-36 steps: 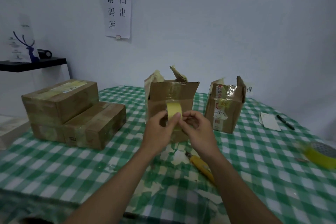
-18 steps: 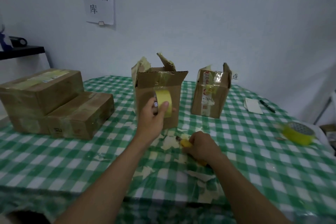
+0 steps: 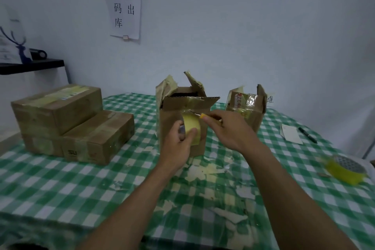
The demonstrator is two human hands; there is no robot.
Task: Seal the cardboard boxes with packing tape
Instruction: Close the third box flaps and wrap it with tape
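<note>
Two grips, frame centre: left grip [image 3: 178,145] holds my tape roll [image 3: 192,127], right grip [image 3: 229,128] a yellow knife [image 3: 203,116]; the green-checked worktop [image 3: 60,178] has its far edge below a white wall [image 3: 223,46].

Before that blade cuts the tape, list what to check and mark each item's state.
1. Left hand grips the tape roll: ok.
2. Right hand holds the utility knife, blade at the tape above the roll: ok.
3. Thumb on the roll sits below the blade, apart from it: ok.
4. Middle box flaps folded down: not ok, they stand up.
5. Tape end stuck to the box front: cannot tell.
</note>
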